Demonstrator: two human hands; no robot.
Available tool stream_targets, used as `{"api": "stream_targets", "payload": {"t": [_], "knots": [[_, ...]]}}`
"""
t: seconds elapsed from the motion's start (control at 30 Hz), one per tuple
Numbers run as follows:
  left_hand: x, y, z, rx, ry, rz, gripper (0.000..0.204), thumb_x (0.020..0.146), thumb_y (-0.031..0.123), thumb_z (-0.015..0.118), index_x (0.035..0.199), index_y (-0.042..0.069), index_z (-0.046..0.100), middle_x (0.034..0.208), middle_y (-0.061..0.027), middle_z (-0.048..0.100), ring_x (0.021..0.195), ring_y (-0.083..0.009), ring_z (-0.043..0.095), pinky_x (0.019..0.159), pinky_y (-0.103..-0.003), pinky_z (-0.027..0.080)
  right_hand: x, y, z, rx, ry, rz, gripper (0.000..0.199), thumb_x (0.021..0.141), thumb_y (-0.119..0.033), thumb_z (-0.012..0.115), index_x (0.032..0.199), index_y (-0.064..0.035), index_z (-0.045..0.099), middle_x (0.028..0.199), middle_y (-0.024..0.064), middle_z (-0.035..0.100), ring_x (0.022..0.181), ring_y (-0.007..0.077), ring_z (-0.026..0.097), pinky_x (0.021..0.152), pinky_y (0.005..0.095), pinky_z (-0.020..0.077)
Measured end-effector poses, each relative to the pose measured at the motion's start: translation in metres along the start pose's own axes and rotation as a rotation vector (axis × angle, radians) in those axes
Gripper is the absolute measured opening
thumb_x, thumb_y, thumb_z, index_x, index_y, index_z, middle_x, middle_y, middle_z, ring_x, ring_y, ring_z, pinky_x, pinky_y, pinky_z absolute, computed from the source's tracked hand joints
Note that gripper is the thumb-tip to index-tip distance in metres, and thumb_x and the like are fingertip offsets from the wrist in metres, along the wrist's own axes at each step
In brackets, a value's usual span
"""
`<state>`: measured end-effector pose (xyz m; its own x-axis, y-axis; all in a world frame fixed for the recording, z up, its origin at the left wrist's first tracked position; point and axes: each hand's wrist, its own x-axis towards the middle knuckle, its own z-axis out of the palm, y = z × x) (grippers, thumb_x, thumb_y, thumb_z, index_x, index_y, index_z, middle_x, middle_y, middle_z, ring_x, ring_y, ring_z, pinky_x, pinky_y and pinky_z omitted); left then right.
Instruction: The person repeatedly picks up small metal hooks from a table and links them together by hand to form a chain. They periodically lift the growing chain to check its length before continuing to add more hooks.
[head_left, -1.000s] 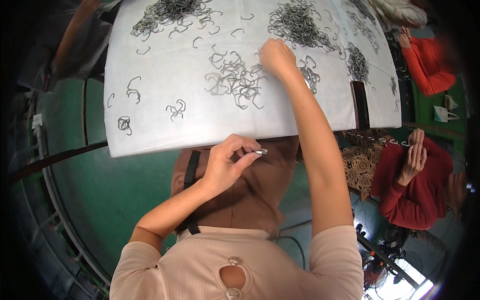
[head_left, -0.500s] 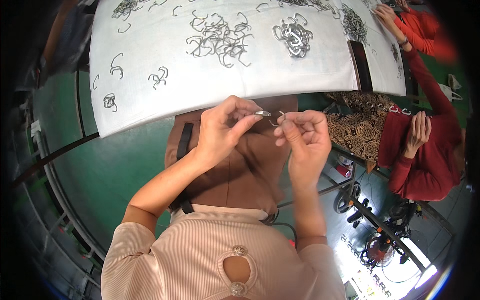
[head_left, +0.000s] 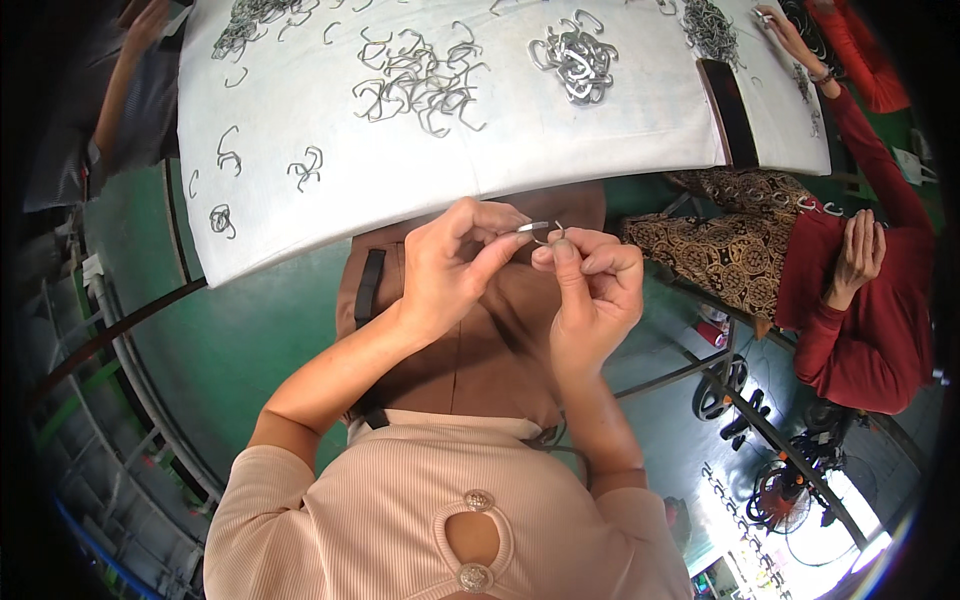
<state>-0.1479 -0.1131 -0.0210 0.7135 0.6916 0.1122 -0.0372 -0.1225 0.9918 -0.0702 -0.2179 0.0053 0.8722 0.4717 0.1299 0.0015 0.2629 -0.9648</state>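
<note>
Your two hands meet just below the near edge of the white bench (head_left: 300,190), held over your lap and close enough that the fingertips almost touch; your left hand (head_left: 455,265) pinches a small straight silver metal piece (head_left: 532,227) between thumb and forefinger, its tip pointing toward the right; your right hand (head_left: 590,285) is closed on a small bent wire hook (head_left: 556,236), of which only a thin curve shows above the thumb (how the two pieces sit against each other is too small to tell, though they lie just beside one another); both hands are clamped shut on their pieces, fingers curled in, wrists angled toward each other; on the bench above them a loose scatter of wire hooks (head_left: 415,80) lies near the middle, a tighter heap of hooks (head_left: 572,58) sits to its right, and a few single hooks (head_left: 305,168) lie apart near the left edge; a dark flat strip (head_left: 732,112) rests along the bench's right end; to your right another person in a red sleeve (head_left: 870,300) sits beside the bench with a raised hand (head_left: 858,255), well apart from your own hands; at the far left a second person's arm (head_left: 125,90) reaches toward the bench's corner; green floor (head_left: 250,350) shows beneath.
</note>
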Motion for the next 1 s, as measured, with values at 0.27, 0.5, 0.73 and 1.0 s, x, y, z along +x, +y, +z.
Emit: {"api": "stream_targets", "payload": {"t": [0.27,0.5,0.73,1.0], "knots": [[0.007,-0.005,0.007,0.093,-0.06,0.165,0.018,0.077,-0.003,0.071,0.094,0.0,0.064,0.094,-0.0107,0.069,0.071,-0.0146,0.063,0.065,-0.025,0.052,0.007,0.008,-0.003,0.0,0.019,-0.068,0.021,0.087,0.011,0.059,0.087,-0.0016,0.042,0.095,0.0167,0.06,0.08,0.0183,0.066,0.073,0.0292,0.0562],[0.12,-0.002,-0.01,0.424,-0.088,0.471,0.016,0.081,0.005,0.068,0.097,0.005,0.068,0.095,-0.0095,0.069,0.077,-0.0232,0.064,0.067,-0.03,0.051,0.008,0.007,-0.016,-0.039,0.036,-0.166,0.025,0.085,0.014,0.06,0.088,-0.0012,0.04,0.096,0.0177,0.059,0.079,0.021,0.067,0.071,0.0293,0.0573],[0.292,-0.063,0.057,0.843,-0.281,0.703,0.016,0.084,0.014,0.065,0.098,0.007,0.069,0.094,-0.0071,0.066,0.087,-0.0272,0.064,0.077,-0.037,0.052,0.009,0.006,-0.02,-0.024,0.023,-0.155,0.022,0.085,0.013,0.06,0.088,-0.0011,0.043,0.096,0.0171,0.06,0.081,0.0196,0.066,0.074,0.0303,0.0578],[0.281,-0.058,0.047,1.092,-0.339,0.586,0.019,0.087,0.015,0.061,0.104,0.007,0.064,0.094,-0.0079,0.066,0.087,-0.0235,0.065,0.073,-0.035,0.053,0.001,0.016,-0.018,-0.044,-0.034,-0.158,0.022,0.084,0.013,0.061,0.086,-0.0012,0.044,0.095,0.0168,0.061,0.079,0.0189,0.066,0.073,0.0299,0.0578]]}}
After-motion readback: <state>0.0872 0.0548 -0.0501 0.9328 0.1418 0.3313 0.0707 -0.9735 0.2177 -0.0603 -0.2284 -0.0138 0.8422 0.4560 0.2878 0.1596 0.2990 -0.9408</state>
